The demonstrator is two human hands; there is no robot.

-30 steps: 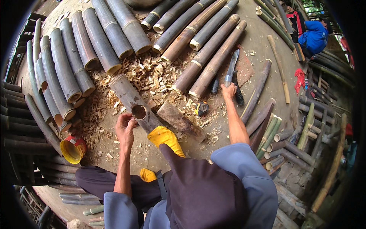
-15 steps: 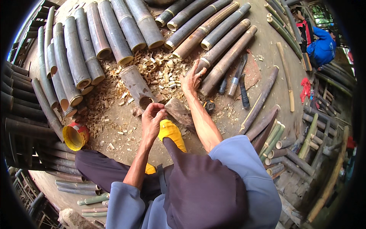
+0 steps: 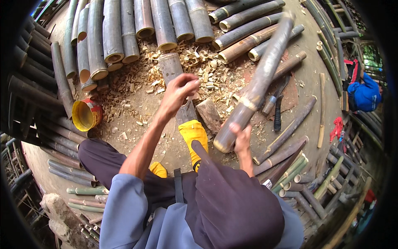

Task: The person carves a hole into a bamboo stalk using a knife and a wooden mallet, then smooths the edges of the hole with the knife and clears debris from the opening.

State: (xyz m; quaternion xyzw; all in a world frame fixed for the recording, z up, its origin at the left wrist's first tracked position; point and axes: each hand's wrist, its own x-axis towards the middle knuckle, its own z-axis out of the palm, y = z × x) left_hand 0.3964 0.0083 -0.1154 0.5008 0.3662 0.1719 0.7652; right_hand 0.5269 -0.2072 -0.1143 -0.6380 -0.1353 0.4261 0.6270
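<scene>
My right hand (image 3: 243, 143) is wrapped round the near end of a dark bamboo pole (image 3: 259, 81), which is lifted off the ground and slants away to the far right, blurred by motion. My left hand (image 3: 180, 94) hovers over a short bamboo section (image 3: 170, 66) on the ground. Its fingers are curled together, and whatever they may hold is hidden. My foot in a yellow sock (image 3: 194, 137) is at the near end of that section. A rough wooden block (image 3: 209, 115) lies between my hands.
Rows of bamboo poles (image 3: 129, 29) lie at the far side, with wood shavings (image 3: 151, 74) before them. A yellow and red tin (image 3: 86, 114) stands at left. A knife (image 3: 278, 93) with a black-handled tool (image 3: 277, 116) lies at right. A person in blue (image 3: 364, 93) is far right.
My right hand has taken a bamboo pole from the right-hand row, raised it and drawn it nearer. My left hand has lifted slightly from the short section's end. The view has shifted.
</scene>
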